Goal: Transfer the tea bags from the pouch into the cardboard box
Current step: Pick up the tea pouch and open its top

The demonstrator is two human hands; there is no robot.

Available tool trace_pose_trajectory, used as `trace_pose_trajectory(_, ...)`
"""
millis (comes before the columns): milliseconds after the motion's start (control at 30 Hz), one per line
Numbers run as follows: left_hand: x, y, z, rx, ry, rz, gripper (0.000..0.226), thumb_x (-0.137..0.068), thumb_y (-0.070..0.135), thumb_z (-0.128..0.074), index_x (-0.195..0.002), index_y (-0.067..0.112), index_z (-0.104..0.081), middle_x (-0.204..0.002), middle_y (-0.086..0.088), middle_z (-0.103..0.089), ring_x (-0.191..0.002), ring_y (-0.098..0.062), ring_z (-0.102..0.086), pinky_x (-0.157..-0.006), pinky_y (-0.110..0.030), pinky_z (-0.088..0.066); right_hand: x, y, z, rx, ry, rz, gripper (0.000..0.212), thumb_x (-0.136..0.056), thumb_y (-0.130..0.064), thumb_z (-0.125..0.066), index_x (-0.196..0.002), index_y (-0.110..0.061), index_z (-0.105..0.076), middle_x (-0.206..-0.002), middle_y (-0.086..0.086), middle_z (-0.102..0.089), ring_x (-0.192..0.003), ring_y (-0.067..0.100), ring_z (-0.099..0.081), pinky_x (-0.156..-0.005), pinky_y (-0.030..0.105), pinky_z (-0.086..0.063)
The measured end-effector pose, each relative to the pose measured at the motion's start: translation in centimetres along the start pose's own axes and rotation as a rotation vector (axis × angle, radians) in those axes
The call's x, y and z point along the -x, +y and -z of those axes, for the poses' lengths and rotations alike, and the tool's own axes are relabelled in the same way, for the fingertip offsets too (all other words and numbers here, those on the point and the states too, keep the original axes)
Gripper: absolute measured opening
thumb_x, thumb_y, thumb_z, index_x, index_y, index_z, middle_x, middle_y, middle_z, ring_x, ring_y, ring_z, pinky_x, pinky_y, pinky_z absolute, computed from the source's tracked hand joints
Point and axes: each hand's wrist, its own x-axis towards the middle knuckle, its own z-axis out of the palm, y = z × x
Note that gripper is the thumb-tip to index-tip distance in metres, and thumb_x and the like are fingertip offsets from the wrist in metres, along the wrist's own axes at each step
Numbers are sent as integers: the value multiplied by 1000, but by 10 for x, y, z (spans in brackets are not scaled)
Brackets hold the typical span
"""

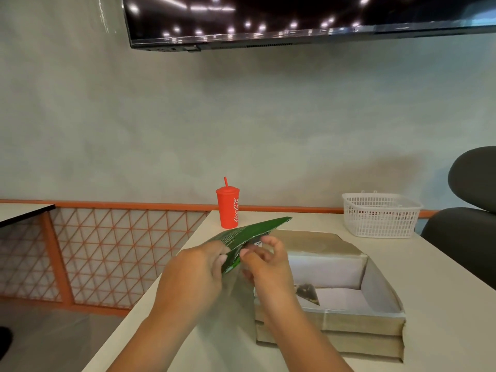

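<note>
My left hand (197, 275) grips a green pouch (249, 233) and holds it tilted above the table, just left of the cardboard box (349, 320). My right hand (265, 267) is at the pouch's mouth with its fingers curled into the opening; what they hold is hidden. The box is open and white inside. One dark tea bag (308, 292) lies on its floor near the front left corner.
A red Coca-Cola cup (227, 208) with a straw stands behind the pouch. A white plastic basket (379, 214) sits at the back right. A black chair (467, 210) is at the right edge. The white table (442, 291) ends at the left along an orange lattice panel.
</note>
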Motion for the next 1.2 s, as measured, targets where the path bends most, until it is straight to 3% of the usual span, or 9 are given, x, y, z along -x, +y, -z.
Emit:
trace_pose_trajectory(133, -26, -6, 29, -128, 70, -11, 18, -93, 26, -49, -92, 30, -66, -70, 8, -63, -60, -9, -51, -46, -19, -32, -21, -20, 11, 200, 87, 247, 63, -82, -3, -64, -129, -32, -34, -112, -5, -50, -91, 9, -57, -67, 13, -48)
trace_pose_trajectory(267, -63, -13, 56, -136, 138, -26, 12, -88, 23, -59, -83, 27, -70, -70, 6, -67, -68, -19, -59, -63, -30, -47, -56, -56, 14, 434, 71, 365, 61, -85, -11, -63, -136, -33, -37, -122, -5, -45, -83, 4, -58, -78, 24, -44)
trace_pose_trajectory(400, -84, -14, 69, -110, 134, -43, 12, -86, 22, -62, -81, 28, -71, -72, 9, -67, -68, -13, -57, -62, -25, -38, -81, -85, 5, 632, -8, 447, 11, -89, -14, -57, -88, -23, -63, -90, -7, -61, -84, 15, -56, -71, 26, -42)
trace_pose_trajectory(567, -91, -29, 81, -30, 121, 57, 8, -80, 26, -70, -74, 29, -67, -72, 14, -62, -76, -12, -60, -66, -25, -43, -92, -98, -5, 713, -64, 438, 20, -90, -14, -54, -73, -22, -59, -74, -7, -57, -68, 8, -50, -57, 22, -42)
trace_pose_trajectory(667, -86, -43, 85, -59, 159, 112, 7, -82, 19, -68, -87, 23, -67, -88, 3, -66, -84, -16, -57, -71, -28, -42, -92, -98, -8, 715, -59, 433, 20, -89, -15, -56, -72, -23, -59, -74, -4, -59, -68, 10, -51, -60, 25, -43)
trace_pose_trajectory(833, -74, -48, 68, -210, 341, 81, 45, -79, 18, -69, -122, 19, -56, -123, -5, -48, -110, -29, -39, -90, -44, -40, -86, -97, -17, 737, -68, 461, 18, -89, -19, -58, -72, -24, -58, -73, -4, -58, -68, 12, -53, -65, 29, -47)
trace_pose_trajectory(1000, -77, -59, 57, 139, 352, 340, 69, -81, 24, -68, -139, 22, -33, -141, -6, -34, -130, -27, -31, -105, -42, -30, -86, -99, -14, 757, -59, 452, 22, -90, -18, -57, -69, -26, -57, -77, -1, -60, -72, 16, -55, -68, 30, -46)
trace_pose_trajectory(1067, -76, -62, 57, 127, 359, 385, 75, -80, 27, -68, -143, 21, -27, -146, -8, -29, -135, -28, -24, -108, -43, -26, -87, -100, -10, 715, -51, 415, 23, -89, -18, -57, -68, -25, -58, -77, 0, -62, -73, 18, -57, -68, 31, -48)
trace_pose_trajectory(1200, -58, -31, 38, 74, 243, 227, 88, -81, 44, -62, -148, 23, -9, -156, 2, 0, -143, -19, 2, -114, -43, -9, -82, -98, -22, 655, -98, 397, 22, -87, -17, -58, -66, -25, -57, -73, 0, -62, -70, 20, -61, -65, 34, -52)
